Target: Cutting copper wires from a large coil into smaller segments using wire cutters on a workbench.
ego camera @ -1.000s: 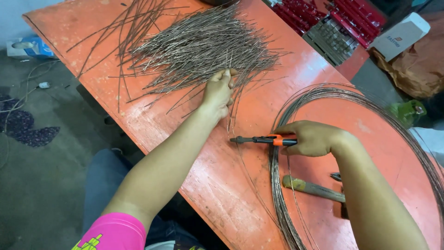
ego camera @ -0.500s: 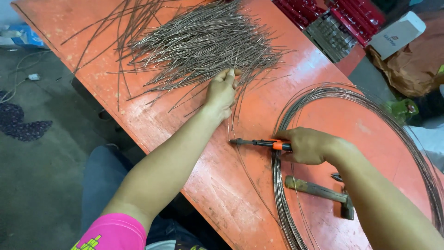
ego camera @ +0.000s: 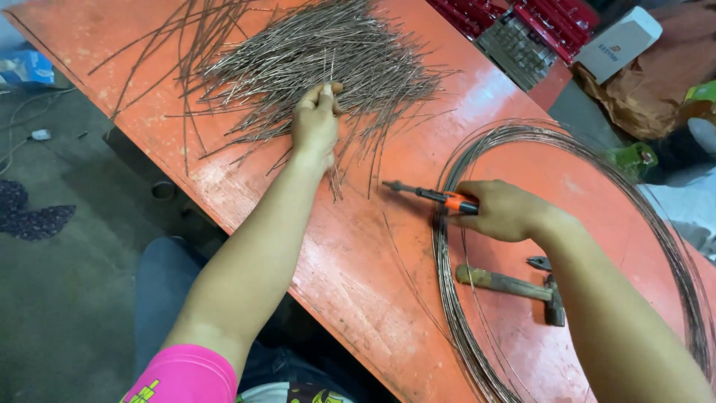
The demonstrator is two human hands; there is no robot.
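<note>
Now the left hand [ego camera: 316, 123] presses flat, fingers open, on the cut wires [ego camera: 313, 56] beyond the coil [ego camera: 447, 298]; the right hand [ego camera: 507, 211] grips pliers [ego camera: 429, 195] at the coil's near rim. Gathering the wires evenly should keep the ends flush.

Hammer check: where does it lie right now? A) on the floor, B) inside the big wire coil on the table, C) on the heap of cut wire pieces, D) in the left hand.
B: the hammer lies flat on the orange table inside the ring of the wire coil, just below the right hand, which holds the orange-handled cutters.
</note>
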